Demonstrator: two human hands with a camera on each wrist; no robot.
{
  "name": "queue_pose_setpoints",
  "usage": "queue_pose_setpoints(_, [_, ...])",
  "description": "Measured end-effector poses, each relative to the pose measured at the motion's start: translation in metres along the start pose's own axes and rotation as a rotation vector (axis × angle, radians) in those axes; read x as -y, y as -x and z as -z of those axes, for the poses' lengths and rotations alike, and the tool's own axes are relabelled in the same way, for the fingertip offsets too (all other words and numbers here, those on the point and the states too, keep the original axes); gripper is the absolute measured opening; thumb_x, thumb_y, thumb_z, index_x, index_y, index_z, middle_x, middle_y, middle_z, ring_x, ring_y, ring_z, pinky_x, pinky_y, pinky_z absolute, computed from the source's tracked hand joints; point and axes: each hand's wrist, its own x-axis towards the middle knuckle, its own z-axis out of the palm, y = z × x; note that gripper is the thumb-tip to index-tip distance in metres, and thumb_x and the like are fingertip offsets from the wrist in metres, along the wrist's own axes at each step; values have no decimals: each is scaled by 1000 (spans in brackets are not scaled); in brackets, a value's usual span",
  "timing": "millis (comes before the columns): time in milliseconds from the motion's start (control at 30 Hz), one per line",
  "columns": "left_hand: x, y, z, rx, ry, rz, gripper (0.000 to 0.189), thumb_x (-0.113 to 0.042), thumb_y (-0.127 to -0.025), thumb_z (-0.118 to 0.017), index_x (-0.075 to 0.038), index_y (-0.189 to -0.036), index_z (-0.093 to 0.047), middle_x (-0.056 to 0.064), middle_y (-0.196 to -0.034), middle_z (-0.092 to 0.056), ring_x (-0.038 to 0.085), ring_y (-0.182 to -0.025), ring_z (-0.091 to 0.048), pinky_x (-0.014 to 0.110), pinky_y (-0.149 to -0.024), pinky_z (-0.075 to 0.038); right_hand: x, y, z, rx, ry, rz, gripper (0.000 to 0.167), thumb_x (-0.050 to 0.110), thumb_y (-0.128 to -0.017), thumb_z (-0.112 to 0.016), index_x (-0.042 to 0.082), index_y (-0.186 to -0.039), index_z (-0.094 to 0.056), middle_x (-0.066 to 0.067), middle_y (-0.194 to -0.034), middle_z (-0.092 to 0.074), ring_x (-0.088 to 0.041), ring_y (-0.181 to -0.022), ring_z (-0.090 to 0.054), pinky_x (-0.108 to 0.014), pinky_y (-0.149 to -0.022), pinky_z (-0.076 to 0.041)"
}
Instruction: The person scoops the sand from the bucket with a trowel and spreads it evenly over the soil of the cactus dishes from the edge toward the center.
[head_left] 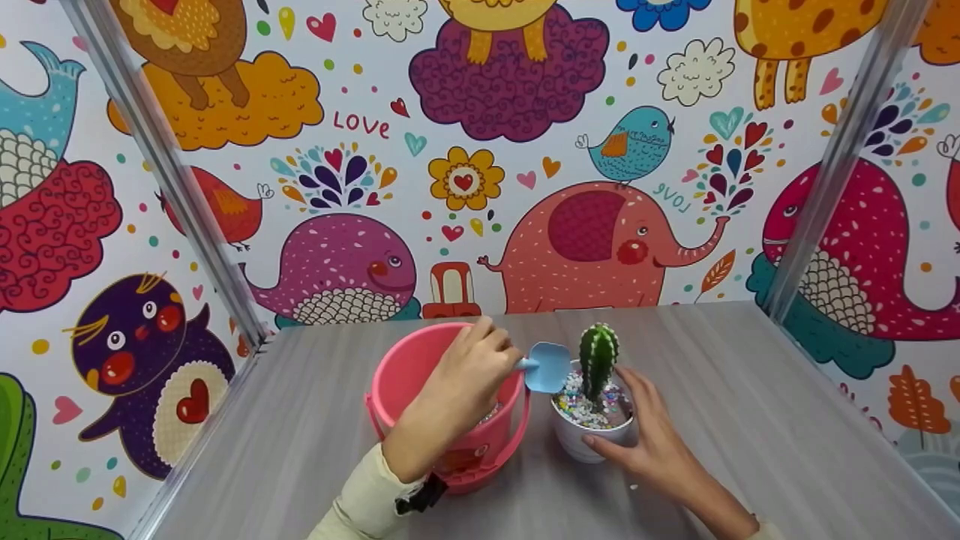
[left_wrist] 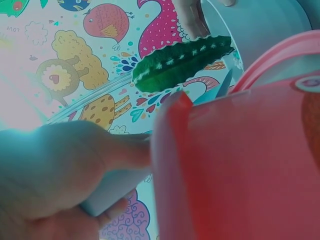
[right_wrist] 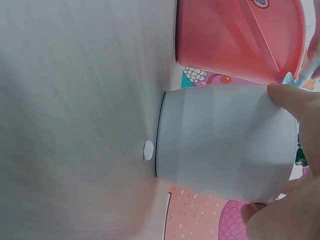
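Observation:
My left hand [head_left: 472, 367] grips the handle of a small light-blue shovel [head_left: 547, 367] above the rim of a pink bucket [head_left: 390, 375]. The shovel's blade reaches over the left edge of a white pot [head_left: 589, 442]. In the pot stands a green cactus [head_left: 598, 360], ringed by white and coloured pebbles [head_left: 581, 405]; a darker patch shows at the right. My right hand [head_left: 652, 435] holds the pot's right side, thumb in front and fingers behind. In the right wrist view the pot's base rests on the table, and the thumb [right_wrist: 290, 97] lies near its rim.
A white pebble [head_left: 634, 487] lies on the grey wood-look table [head_left: 712, 360] in front of the pot. The bucket's pink handle [head_left: 517, 435] hangs down its right front. Printed cartoon panels [head_left: 465, 180] with metal corner posts [head_left: 825, 165] enclose the table's back and sides.

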Motion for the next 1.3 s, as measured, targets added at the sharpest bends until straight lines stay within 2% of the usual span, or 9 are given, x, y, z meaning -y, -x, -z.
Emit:
queue_pose_setpoints(300, [-11,1,2,-89,-215,-79,44,-32,-79,-99,-20,-118,-84,0,-115,-76,19,-110,-58,31,-88,-52,2,0,0,1,-7,0,116,50,-77,-98,19,-168,-33,-16,-166,-37,-41,-153,-40,-74,-120,-36])
queue_pose_setpoints(433, [-13,4,4,-117,-259,-92,46,-35,-79,-99,-20,-119,-83,0,-116,-75,18,-110,-57,30,-88,-51,2,0,-1,4,-5,-1,116,51,-77,-97,21,-168,-32,-15,-166,-37,-41,-153,-40,-74,-119,-37])
queue_pose_setpoints(733, [1,14,11,-138,-117,-23,59,-27,-73,-103,-19,-127,-80,1,-119,-73,19,-113,-58,33,-92,-55,0,0,-1,12,-5,-9,116,52,-77,-97,21,-168,-32,-14,-168,-35,-41,-155,-38,-76,-119,-36])
queue_pose_setpoints(900, [13,21,11,-160,-10,8,44,-20,-85,-94,-19,-126,-80,1,-119,-74,19,-111,-55,34,-92,-53,3,1,0,-3,-23,-37,114,55,-80,-94,21,-168,-31,-14,-168,-36,-40,-156,-36,-79,-119,-33])
queue_pose_setpoints(1000, [21,28,10,-186,70,29,33,-19,-93,-86,-19,-125,-80,0,-119,-75,17,-108,-54,34,-90,-52,7,1,1,-60,-58,-24,106,51,-83,-93,18,-166,-35,-13,-166,-40,-37,-155,-37,-78,-120,-31])
queue_pose_setpoints(1067, [26,33,9,-207,131,44,29,-20,-95,-84,-19,-124,-81,-1,-119,-75,16,-107,-54,34,-90,-51,9,1,1,-113,-77,-6,98,46,-86,-92,18,-163,-39,-9,-163,-45,-31,-154,-40,-69,-124,-33])
queue_pose_setpoints(1133, [32,38,7,-232,174,56,25,-21,-97,-83,-19,-122,-81,-2,-117,-76,16,-106,-55,35,-90,-52,12,1,1,-173,-95,26,88,38,-88,-92,18,-159,-44,-4,-158,-50,-21,-150,-43,-48,-128,-35])
queue_pose_setpoints(1233, [41,45,5,-265,235,73,23,-20,-97,-83,-17,-119,-81,-2,-112,-76,18,-107,-56,36,-91,-53,15,1,-1,-269,-115,120,71,22,-90,-91,12,-149,-53,-2,-147,-59,-11,-138,-49,-20,-117,-36])
queue_pose_setpoints(1300, [47,50,4,-279,266,86,22,-18,-97,-82,-15,-118,-81,-1,-110,-76,19,-107,-56,37,-91,-53,16,1,-4,-336,-131,208,61,10,-88,-90,6,-140,-59,-3,-137,-64,-9,-130,-54,-13,-108,-36])
